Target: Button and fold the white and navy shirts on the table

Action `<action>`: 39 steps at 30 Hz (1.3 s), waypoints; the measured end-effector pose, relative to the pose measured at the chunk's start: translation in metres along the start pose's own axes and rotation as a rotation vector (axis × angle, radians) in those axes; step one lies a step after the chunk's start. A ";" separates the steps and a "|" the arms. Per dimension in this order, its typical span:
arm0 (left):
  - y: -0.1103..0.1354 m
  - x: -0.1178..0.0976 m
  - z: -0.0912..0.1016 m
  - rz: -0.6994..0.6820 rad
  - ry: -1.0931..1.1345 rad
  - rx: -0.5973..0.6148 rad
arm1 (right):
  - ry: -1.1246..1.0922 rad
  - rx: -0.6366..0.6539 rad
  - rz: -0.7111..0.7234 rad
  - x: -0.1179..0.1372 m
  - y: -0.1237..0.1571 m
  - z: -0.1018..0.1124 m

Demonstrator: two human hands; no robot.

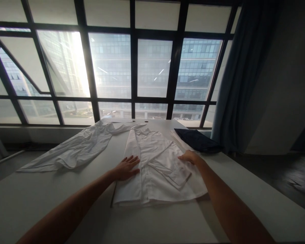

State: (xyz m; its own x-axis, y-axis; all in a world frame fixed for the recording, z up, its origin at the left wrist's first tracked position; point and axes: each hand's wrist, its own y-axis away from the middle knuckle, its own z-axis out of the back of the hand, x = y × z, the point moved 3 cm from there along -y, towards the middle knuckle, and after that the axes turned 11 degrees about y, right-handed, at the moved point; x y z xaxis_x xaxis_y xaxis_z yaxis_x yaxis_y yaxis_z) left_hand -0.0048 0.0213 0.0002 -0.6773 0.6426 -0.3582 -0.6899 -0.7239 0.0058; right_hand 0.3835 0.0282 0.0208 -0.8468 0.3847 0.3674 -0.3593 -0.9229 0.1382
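A white long-sleeved shirt lies on the table with its collar at the far end. Its left side is folded inward along a straight edge, and a sleeve lies slantwise over the right half. My left hand rests flat on the folded left part, fingers spread. At the shirt's right edge, my right hand has its fingers curled together on the fabric; the exact grip is partly hidden.
Another white garment lies loosely crumpled on the left of the white table. A dark folded cloth lies at the right edge, partly over something white. Windows stand behind, with a blue curtain at right.
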 end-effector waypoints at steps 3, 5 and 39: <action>0.000 -0.002 -0.006 -0.008 -0.021 -0.015 | -0.019 0.163 -0.101 -0.008 0.006 0.004; -0.001 -0.008 -0.006 -0.037 -0.030 -0.019 | -0.084 0.242 -0.081 -0.009 0.013 0.008; 0.034 -0.069 0.024 -0.063 -0.007 0.106 | 0.027 0.126 0.887 0.148 0.114 -0.065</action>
State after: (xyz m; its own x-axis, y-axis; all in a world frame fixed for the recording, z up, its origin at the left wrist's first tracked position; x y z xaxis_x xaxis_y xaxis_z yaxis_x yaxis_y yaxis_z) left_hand 0.0121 -0.0417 0.0469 -0.6331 0.6879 -0.3548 -0.7540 -0.6517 0.0820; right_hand 0.1920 -0.0188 0.0306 -0.8021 -0.4721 0.3656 0.4760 -0.8752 -0.0858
